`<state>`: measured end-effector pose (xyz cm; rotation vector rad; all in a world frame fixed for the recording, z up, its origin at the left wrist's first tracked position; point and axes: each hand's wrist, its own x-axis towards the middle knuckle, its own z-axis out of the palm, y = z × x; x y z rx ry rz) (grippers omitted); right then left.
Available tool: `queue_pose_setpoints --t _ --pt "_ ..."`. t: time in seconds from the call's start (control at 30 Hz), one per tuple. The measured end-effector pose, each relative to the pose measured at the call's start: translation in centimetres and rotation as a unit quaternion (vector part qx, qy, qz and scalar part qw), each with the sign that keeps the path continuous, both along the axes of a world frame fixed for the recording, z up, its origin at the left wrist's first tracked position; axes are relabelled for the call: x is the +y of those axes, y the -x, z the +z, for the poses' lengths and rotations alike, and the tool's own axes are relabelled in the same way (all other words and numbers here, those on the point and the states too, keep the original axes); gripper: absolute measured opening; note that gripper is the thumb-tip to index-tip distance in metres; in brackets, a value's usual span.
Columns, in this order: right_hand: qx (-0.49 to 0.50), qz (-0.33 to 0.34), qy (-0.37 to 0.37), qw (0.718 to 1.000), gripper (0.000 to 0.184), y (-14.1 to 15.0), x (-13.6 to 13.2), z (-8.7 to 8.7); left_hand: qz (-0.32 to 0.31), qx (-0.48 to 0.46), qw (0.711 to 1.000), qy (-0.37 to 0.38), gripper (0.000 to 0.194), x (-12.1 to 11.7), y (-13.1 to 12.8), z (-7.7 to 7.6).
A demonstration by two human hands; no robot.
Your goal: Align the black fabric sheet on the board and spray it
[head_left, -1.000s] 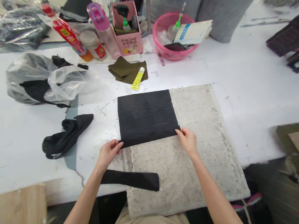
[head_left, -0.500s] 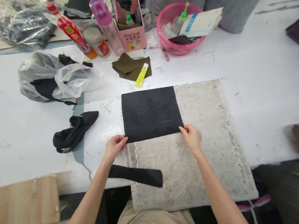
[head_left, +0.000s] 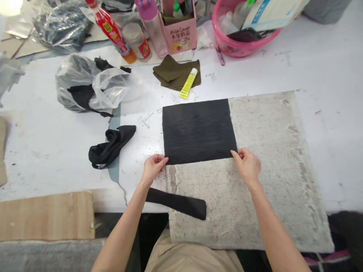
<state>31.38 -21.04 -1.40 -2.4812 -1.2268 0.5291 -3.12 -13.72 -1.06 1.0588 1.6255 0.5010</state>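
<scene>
A flat black rectangle of ribbed fabric [head_left: 198, 131] lies on the upper left part of a worn grey board [head_left: 273, 179]. My left hand [head_left: 154, 167] pinches its near left corner between thumb and fingers. At the near right corner, my right hand [head_left: 247, 163] has the same kind of pinch. Closer to my body, a narrow black fabric strip [head_left: 185, 205] runs across the board's left edge, its far end hidden behind my left forearm. A crumpled black cloth piece [head_left: 111, 146] rests on the white table to the left.
Behind the board are an olive cloth [head_left: 171, 73] with a yellow tube [head_left: 188, 83] on it, a pink basin [head_left: 246, 43], a pink box [head_left: 180, 37] and bottles. Plastic bags [head_left: 89, 86] of dark scraps sit further left. A wooden plank [head_left: 42, 218] juts in at lower left.
The camera view has turned left, so everything appears shifted to the right. Both hands keep their pinch on the fabric's near corners, and the fabric looks unmoved on the board.
</scene>
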Motion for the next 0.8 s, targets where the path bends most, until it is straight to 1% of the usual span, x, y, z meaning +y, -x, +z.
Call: queue_pose_setpoints --t 0.1,0.2,0.33,0.5,0.6,0.8 --pt "-0.004 -0.001 0.003 1.000 0.051 0.01 0.02 -0.05 -0.002 -0.001 1.000 -0.002 0.035 0.03 -0.16 0.21" --pt "0.000 -0.010 0.004 1.000 0.048 0.13 0.04 -0.03 0.003 -0.003 1.000 -0.007 0.034 0.02 -0.31 0.32" --pt "-0.001 -0.025 -0.004 1.000 0.042 0.37 0.07 0.08 0.004 -0.006 1.000 -0.009 0.033 -0.02 -0.36 0.20" --pt "-0.008 -0.011 -0.020 1.000 0.037 0.54 0.02 -0.02 0.000 -0.024 1.000 -0.015 0.031 0.01 -0.17 -0.06" --pt "-0.016 -0.014 -0.025 0.999 0.034 0.62 -0.08 -0.16 0.006 -0.038 0.999 -0.015 0.030 0.05 -0.11 -0.09" --pt "-0.003 -0.029 -0.030 0.999 0.032 0.49 -0.21 -0.24 0.011 -0.048 0.999 -0.015 0.029 0.04 -0.25 0.00"
